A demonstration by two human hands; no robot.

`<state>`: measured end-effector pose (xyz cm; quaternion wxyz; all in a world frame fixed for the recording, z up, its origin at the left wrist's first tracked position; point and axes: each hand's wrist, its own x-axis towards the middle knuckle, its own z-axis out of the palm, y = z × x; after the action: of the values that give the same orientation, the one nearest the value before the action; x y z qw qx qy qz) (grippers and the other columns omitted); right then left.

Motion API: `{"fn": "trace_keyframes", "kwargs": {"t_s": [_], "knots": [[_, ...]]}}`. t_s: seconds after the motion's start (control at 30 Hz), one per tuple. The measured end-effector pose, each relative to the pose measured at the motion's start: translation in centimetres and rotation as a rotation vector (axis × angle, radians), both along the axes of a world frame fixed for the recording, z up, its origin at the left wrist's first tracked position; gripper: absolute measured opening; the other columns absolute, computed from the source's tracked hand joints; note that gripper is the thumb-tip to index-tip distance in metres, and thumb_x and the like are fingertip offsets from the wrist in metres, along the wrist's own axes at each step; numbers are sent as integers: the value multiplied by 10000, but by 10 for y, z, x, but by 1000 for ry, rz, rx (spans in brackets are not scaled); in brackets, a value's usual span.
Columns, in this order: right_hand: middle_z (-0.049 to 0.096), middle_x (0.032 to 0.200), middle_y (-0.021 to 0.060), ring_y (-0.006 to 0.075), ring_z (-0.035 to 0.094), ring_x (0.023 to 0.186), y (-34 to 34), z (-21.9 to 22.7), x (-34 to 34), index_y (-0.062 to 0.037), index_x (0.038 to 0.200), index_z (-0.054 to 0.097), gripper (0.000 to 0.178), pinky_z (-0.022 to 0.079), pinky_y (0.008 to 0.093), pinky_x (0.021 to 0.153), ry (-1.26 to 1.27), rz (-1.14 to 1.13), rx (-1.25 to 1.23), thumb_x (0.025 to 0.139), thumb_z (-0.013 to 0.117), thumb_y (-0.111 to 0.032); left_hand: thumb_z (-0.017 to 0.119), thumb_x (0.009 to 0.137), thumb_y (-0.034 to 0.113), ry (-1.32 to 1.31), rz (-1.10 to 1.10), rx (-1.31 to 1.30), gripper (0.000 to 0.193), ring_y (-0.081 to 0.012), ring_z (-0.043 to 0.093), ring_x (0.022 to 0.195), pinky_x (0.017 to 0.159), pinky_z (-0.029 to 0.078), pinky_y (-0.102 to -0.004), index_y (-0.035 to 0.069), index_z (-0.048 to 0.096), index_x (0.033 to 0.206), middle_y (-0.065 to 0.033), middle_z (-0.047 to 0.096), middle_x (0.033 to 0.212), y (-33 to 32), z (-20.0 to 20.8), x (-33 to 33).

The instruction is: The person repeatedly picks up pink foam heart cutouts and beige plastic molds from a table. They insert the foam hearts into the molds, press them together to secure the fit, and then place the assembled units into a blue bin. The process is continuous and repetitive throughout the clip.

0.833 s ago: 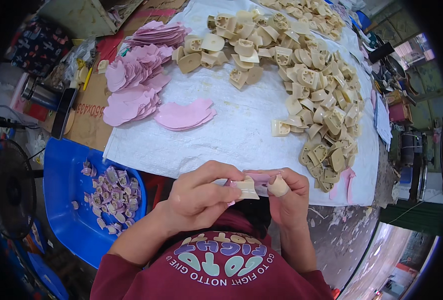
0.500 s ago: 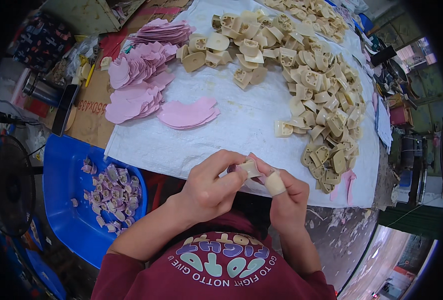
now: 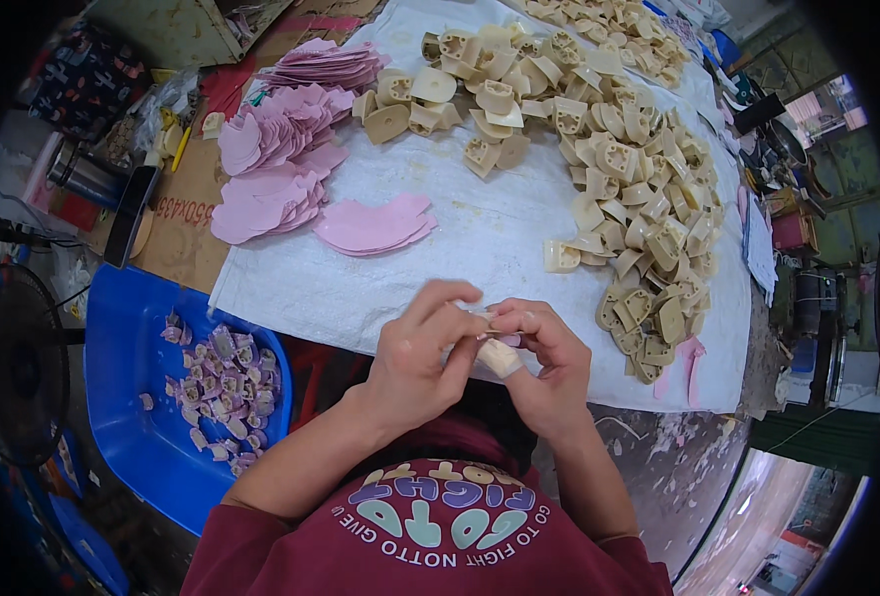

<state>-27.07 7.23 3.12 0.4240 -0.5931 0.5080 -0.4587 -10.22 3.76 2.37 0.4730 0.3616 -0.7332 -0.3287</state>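
My left hand and my right hand meet just off the near edge of the table. Between their fingertips is a small cream heel block with a pink covering piece, mostly hidden by the fingers. My left index finger is lifted off it while the other fingertips stay closed on it. A beige wrap covers my right thumb, which presses beside the piece. Cream plastic heel blocks lie heaped on the right of the table. Pink cut pieces lie in a fanned stack on the left.
A white sheet covers the table. More pink stacks stand at the back left. On the left below the table, a blue basin holds many pink-covered blocks. A fan is at the far left, near a phone.
My right hand has moved left, bringing its wrapped thumb in under the piece. My left index finger has lifted, and the heel block is now more hidden.
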Motion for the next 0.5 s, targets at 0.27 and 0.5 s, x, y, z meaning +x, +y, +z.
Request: {"fn": "trace_keyframes", "kwargs": {"t_s": [0.27,0.5], "knots": [[612,1143,124,224,556,1115,-7,-4,-15,-17,1036,663,203,440,354,954,-362,95,128,834,653,-29,616,858,-70,673,-289,864,126,-151,621,925,810,543,-293,7,576,949,-89,548,1125,-6,-1,4],[632,1048,112,315,545,1121,-14,-2,-4,-40,913,618,130,419,405,972,214,-49,-205,789,654,-23,604,883,-58,519,-159,787,103,-124,615,906,775,543,-266,7,558,949,-71,531,1081,-2,-6,-3]]}}
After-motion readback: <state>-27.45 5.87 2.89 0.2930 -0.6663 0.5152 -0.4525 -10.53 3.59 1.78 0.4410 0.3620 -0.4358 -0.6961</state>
